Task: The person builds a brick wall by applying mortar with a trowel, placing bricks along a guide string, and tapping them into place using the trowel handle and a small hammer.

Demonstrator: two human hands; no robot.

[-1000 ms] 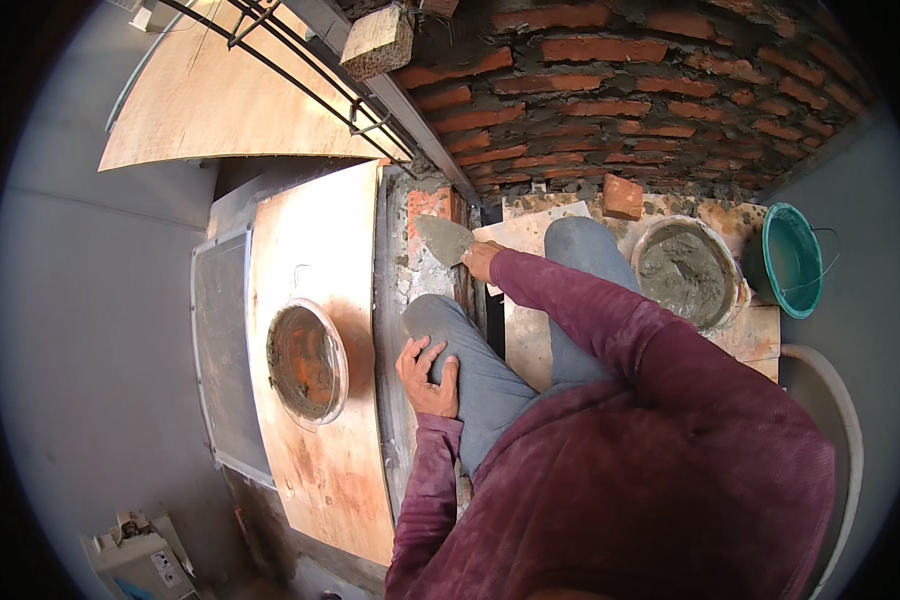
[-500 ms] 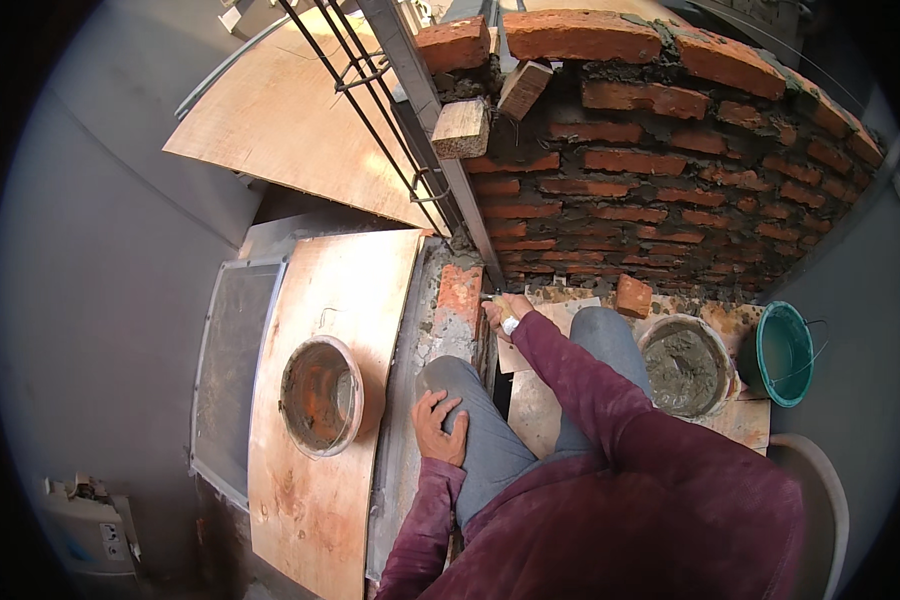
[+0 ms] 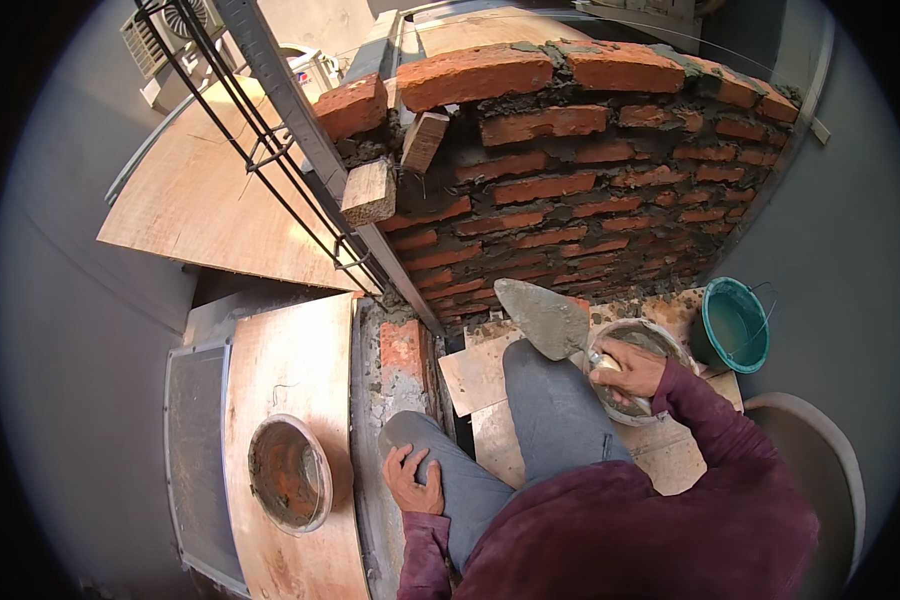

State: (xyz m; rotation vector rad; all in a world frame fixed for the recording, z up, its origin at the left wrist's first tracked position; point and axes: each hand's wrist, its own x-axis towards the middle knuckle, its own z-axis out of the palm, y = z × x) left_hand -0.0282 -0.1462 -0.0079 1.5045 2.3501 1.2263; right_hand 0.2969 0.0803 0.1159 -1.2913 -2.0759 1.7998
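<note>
My right hand grips the handle of a pointed trowel over a bucket of wet mortar. The trowel's grey, mortar-smeared blade points away to the left, above my knee. My left hand lies on my left thigh with its fingers spread, holding nothing. Between me and the wall, a short course of brick with mortar on it runs beside my left knee. Ahead stands a red brick wall with rough grey joints.
A teal bucket of water stands right of the mortar. On a plywood sheet at left sits a dirty bucket. Steel rebar and a metal upright rise by the wall's left end. Wood blocks jut out there. A large tub is at right.
My right hand has moved from beside the brick course, right and back to the mortar bucket, and the trowel blade now shows. The view has turned rightward; my left hand stays on my thigh.
</note>
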